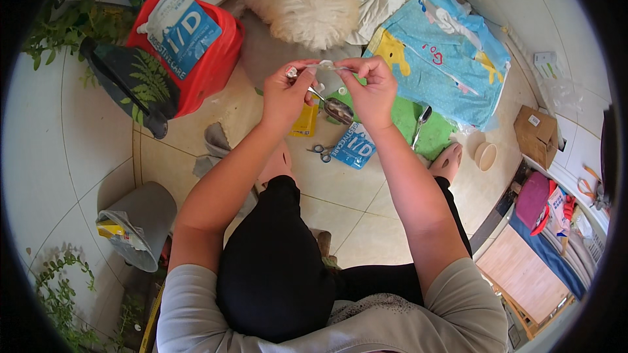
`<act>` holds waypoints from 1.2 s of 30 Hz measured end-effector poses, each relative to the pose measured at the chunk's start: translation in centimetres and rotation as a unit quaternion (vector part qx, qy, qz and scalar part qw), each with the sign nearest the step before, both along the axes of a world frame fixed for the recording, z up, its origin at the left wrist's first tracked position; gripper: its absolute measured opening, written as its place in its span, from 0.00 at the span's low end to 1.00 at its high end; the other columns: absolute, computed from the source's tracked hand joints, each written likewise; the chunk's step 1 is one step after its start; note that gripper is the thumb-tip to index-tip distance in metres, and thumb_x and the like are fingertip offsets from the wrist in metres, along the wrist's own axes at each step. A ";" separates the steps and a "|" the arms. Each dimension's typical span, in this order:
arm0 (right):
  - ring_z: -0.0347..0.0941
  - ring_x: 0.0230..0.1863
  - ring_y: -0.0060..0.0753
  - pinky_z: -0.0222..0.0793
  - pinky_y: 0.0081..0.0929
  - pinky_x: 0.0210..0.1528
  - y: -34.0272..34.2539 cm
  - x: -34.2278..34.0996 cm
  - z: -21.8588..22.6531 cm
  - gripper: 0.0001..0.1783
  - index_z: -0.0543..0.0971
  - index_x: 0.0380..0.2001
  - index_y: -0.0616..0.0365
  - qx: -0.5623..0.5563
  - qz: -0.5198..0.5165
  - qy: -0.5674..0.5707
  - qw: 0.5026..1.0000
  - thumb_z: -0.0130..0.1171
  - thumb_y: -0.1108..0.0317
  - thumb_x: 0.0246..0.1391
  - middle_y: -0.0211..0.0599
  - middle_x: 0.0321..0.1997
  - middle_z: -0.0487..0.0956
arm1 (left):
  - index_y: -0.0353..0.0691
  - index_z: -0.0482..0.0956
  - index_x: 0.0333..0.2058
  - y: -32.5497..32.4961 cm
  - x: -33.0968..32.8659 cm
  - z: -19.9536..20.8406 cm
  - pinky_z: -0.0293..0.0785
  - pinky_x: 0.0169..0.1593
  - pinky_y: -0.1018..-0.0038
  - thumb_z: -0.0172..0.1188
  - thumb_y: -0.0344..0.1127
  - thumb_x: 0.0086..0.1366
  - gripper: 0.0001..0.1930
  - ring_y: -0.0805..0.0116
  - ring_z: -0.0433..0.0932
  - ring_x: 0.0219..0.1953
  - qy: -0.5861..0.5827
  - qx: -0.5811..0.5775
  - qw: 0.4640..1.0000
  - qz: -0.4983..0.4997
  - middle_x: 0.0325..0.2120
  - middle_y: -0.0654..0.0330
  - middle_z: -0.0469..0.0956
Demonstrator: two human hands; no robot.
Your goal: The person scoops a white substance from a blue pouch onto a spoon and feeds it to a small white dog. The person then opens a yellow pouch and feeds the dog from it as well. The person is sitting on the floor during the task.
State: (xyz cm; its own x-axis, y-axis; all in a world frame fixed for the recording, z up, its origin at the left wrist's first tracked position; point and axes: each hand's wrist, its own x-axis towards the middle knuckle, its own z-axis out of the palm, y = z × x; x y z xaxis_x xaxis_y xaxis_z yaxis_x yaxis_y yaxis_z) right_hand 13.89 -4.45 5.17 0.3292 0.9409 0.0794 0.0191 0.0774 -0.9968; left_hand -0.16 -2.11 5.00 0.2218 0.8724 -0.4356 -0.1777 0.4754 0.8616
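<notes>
My left hand is closed round the handle of a metal spoon, whose bowl slants down to the right and holds something brownish. Its fingertips also pinch one end of a small, thin whitish strip. At the strip's other end, my right hand pinches with thumb and forefinger; the strip is too small to name closely. Beneath the hands, a blue-and-white pouch and a yellow packet lie on the floor. Scissors with dark handles rest beside the pouch.
A fluffy white dog is just beyond my hands. On the green mat lies a second spoon; a blue patterned sheet spreads behind. At right are a bowl and cardboard box; at left, a red container and grey bin.
</notes>
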 end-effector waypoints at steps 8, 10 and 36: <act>0.74 0.31 0.25 0.68 0.18 0.33 -0.3 1.4 1.4 0.17 0.59 0.18 0.56 0.017 -0.023 -0.057 0.998 0.57 0.85 0.38 0.38 0.26 0.77 | 0.35 0.70 0.34 -1.5 -3.0 1.9 0.71 0.28 0.81 0.47 0.36 0.62 0.10 0.79 0.68 0.23 -0.035 -0.077 0.996 -0.012 0.26 0.63 0.70; 0.74 0.31 0.24 0.68 0.18 0.33 -0.5 1.9 2.2 0.17 0.59 0.18 0.56 0.029 -0.018 -0.094 0.995 0.58 0.84 0.37 0.37 0.26 0.78 | 0.34 0.69 0.34 -2.1 -4.4 3.7 0.72 0.32 0.78 0.44 0.36 0.63 0.10 0.77 0.69 0.27 -0.100 -0.065 0.993 0.017 0.30 0.60 0.69; 0.73 0.30 0.28 0.68 0.18 0.29 -1.4 1.8 6.5 0.12 0.77 0.24 0.59 0.123 -0.012 -0.276 0.953 0.58 0.85 0.33 0.36 0.28 0.77 | 0.31 0.66 0.33 -2.6 -5.3 11.2 0.75 0.35 0.75 0.47 0.31 0.60 0.07 0.65 0.75 0.29 -0.002 0.286 0.958 0.033 0.32 0.54 0.66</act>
State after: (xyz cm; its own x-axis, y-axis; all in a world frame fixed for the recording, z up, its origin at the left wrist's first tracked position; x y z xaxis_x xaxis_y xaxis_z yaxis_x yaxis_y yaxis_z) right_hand 15.66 -5.87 11.65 0.1943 0.8642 0.4642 0.5400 0.3009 -0.7861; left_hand -5.43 -4.70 16.20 0.1596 0.9800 0.1185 -0.1956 -0.0863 0.9769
